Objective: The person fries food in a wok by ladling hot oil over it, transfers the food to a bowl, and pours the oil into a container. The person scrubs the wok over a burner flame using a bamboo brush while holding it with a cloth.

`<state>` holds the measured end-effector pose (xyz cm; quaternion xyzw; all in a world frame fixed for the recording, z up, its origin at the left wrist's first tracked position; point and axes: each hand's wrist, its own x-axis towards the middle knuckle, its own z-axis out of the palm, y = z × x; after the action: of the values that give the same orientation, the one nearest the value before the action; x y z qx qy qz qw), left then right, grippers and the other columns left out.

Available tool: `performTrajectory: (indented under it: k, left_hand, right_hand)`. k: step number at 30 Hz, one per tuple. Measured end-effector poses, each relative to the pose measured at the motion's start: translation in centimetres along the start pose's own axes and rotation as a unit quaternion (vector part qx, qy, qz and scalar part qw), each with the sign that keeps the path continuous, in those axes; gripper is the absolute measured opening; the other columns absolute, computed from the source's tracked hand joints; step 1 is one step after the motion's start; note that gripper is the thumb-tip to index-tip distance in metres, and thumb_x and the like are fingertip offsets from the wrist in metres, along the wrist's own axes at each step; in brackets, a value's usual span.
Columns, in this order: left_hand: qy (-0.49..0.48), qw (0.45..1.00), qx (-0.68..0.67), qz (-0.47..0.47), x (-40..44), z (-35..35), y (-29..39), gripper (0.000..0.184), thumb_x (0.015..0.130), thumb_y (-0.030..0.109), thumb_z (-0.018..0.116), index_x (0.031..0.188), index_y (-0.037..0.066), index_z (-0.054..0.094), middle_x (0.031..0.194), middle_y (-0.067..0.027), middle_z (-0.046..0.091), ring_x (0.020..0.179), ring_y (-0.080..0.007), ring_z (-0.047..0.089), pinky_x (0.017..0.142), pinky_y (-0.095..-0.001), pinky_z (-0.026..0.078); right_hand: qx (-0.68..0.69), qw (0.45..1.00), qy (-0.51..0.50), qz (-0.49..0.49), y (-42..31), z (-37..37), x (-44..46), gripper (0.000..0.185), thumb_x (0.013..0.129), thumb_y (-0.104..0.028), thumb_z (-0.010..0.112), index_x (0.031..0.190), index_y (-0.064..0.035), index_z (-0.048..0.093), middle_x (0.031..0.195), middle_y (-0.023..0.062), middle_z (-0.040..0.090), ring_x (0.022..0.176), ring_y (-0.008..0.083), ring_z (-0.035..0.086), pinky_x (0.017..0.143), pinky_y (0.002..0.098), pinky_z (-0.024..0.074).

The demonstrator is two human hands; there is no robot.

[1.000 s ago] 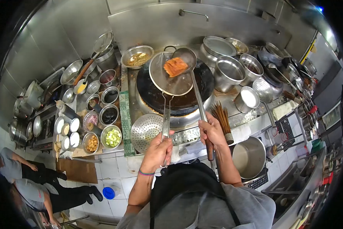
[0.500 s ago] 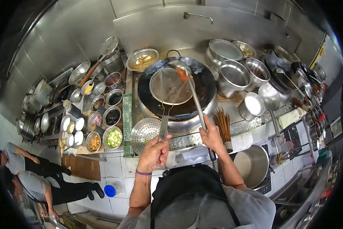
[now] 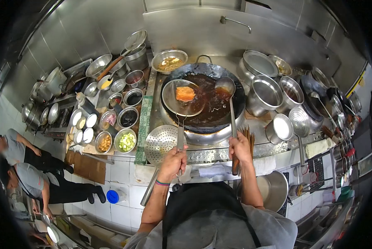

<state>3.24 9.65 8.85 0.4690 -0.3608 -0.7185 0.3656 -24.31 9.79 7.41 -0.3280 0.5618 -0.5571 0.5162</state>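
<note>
L hand has its fingers closed round the metal handle of the mesh strainer; palm side & part of the grip hidden by the hand itself. R hand has its fingers wrapped round the ladle handle, wooden end poking out below; thumb vs. finger placement hard to make out. Orange piece sits in the strainer, left part of the wok, w/ dark liquid around; can't tell how deep the mesh dips. Ladle bowl is at the wok's right side, its underside not visible. Perforated skimmer lies on the bench near L hand, partly covered by hand & strainer handle, own handle angling down past the L forearm. Bamboo brush just beside R hand, lower end blocked by it. Big pot below the bench edge, partly hidden behind R forearm. Two ppl far left, near the dark lens edge; what their hands touch is too small to tell.
</note>
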Motion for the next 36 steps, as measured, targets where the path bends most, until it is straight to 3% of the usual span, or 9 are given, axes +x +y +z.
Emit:
performTrajectory:
  k: [3, 6, 12, 17, 23, 27, 30, 34, 36]
  left_hand:
    - [0.000, 1.000, 0.023, 0.016, 0.3, 0.1, -1.2, 0.027, 0.097, 0.014, 0.049, 0.121, 0.003, 0.050, 0.067, -0.0015, 0.049, 0.044, -0.0111, 0.046, 0.036, -0.0285, 0.038]
    - [0.004, 0.999, 0.039, 0.027, -0.3, 0.8, -0.6, 0.027, 0.097, 0.014, 0.048, 0.120, 0.001, 0.049, 0.066, -0.0020, 0.049, 0.043, -0.0116, 0.045, 0.036, -0.0285, 0.038]
    - [-0.001, 0.999, 0.040, 0.021, -0.2, -0.1, -0.9, 0.026, 0.098, 0.015, 0.048, 0.119, 0.001, 0.048, 0.064, -0.0018, 0.048, 0.042, -0.0115, 0.044, 0.036, -0.0284, 0.038]
    - [-0.009, 0.999, 0.023, 0.023, -0.7, -0.1, -0.6, 0.025, 0.099, 0.013, 0.048, 0.122, 0.004, 0.052, 0.066, 0.0001, 0.045, 0.044, -0.0088, 0.043, 0.035, -0.0273, 0.038]
    - [-0.004, 1.000, -0.005, 0.014, -1.5, -0.5, -0.5, 0.025, 0.099, 0.013, 0.048, 0.122, 0.003, 0.053, 0.066, 0.0001, 0.045, 0.044, -0.0089, 0.043, 0.036, -0.0269, 0.038]
    - [0.003, 1.000, 0.014, 0.027, -1.8, -0.7, -0.5, 0.024, 0.100, 0.013, 0.047, 0.121, 0.004, 0.052, 0.066, -0.0007, 0.046, 0.043, -0.0095, 0.043, 0.036, -0.0271, 0.038]
    - [-0.005, 0.999, 0.015, 0.041, -1.5, -1.4, -1.5, 0.025, 0.099, 0.013, 0.047, 0.122, 0.003, 0.051, 0.066, -0.0014, 0.047, 0.043, -0.0102, 0.044, 0.036, -0.0274, 0.038]
    - [-0.007, 0.998, 0.022, 0.051, -1.8, -1.2, -1.7, 0.024, 0.099, 0.013, 0.046, 0.121, 0.004, 0.049, 0.066, -0.0017, 0.048, 0.043, -0.0108, 0.044, 0.036, -0.0276, 0.038]
    - [-0.003, 0.998, 0.027, 0.050, -1.8, -1.1, -1.7, 0.022, 0.100, 0.014, 0.046, 0.120, 0.004, 0.050, 0.065, -0.0016, 0.047, 0.043, -0.0108, 0.044, 0.036, -0.0276, 0.037]
  right_hand:
    - [0.194, 0.976, -0.056, 0.087, -1.5, -1.0, 0.7, 0.013, 0.096, -0.016, 0.052, 0.086, -0.0081, 0.049, 0.056, -0.0010, 0.041, 0.036, 0.0083, 0.039, 0.029, 0.0263, 0.0345]
    - [0.375, 0.903, -0.149, 0.146, -1.6, -1.7, 1.0, 0.013, 0.098, -0.012, 0.050, 0.105, -0.0031, 0.054, 0.068, 0.0001, 0.046, 0.042, 0.0045, 0.041, 0.029, 0.0253, 0.0359]
    - [0.469, 0.837, -0.218, 0.179, -3.5, 1.0, 1.3, 0.030, 0.097, -0.008, 0.053, 0.126, -0.0013, 0.051, 0.073, 0.0014, 0.049, 0.045, 0.0044, 0.043, 0.030, 0.0244, 0.0388]
    - [0.259, 0.942, -0.194, 0.087, -5.4, 5.3, 0.6, 0.013, 0.093, -0.008, 0.058, 0.099, -0.0080, 0.047, 0.071, -0.0009, 0.049, 0.045, 0.0049, 0.043, 0.031, 0.0245, 0.0383]
    - [-0.019, 0.985, -0.169, -0.020, -4.6, 6.4, 0.0, 0.039, 0.093, -0.008, 0.055, 0.131, 0.0004, 0.049, 0.068, 0.0009, 0.051, 0.044, 0.0066, 0.046, 0.036, 0.0252, 0.0388]
    - [-0.137, 0.985, -0.057, -0.092, -3.2, 5.7, 0.2, 0.053, 0.092, -0.008, 0.053, 0.143, 0.0012, 0.042, 0.073, 0.0071, 0.060, 0.047, 0.0091, 0.051, 0.042, 0.0264, 0.0406]
    - [-0.252, 0.951, 0.036, -0.174, 0.4, 4.2, 1.2, 0.053, 0.090, -0.005, 0.051, 0.143, 0.0014, 0.043, 0.074, 0.0086, 0.061, 0.049, 0.0109, 0.054, 0.044, 0.0280, 0.0434]
    - [-0.196, 0.979, 0.032, -0.050, -0.5, 4.0, -1.1, 0.050, 0.090, -0.005, 0.050, 0.139, 0.0037, 0.047, 0.068, 0.0099, 0.060, 0.048, 0.0130, 0.055, 0.043, 0.0294, 0.0440]
    - [-0.067, 0.998, 0.005, -0.010, -0.8, 3.8, -1.7, 0.027, 0.091, -0.006, 0.051, 0.116, 0.0026, 0.055, 0.062, 0.0045, 0.054, 0.043, 0.0114, 0.048, 0.036, 0.0293, 0.0395]
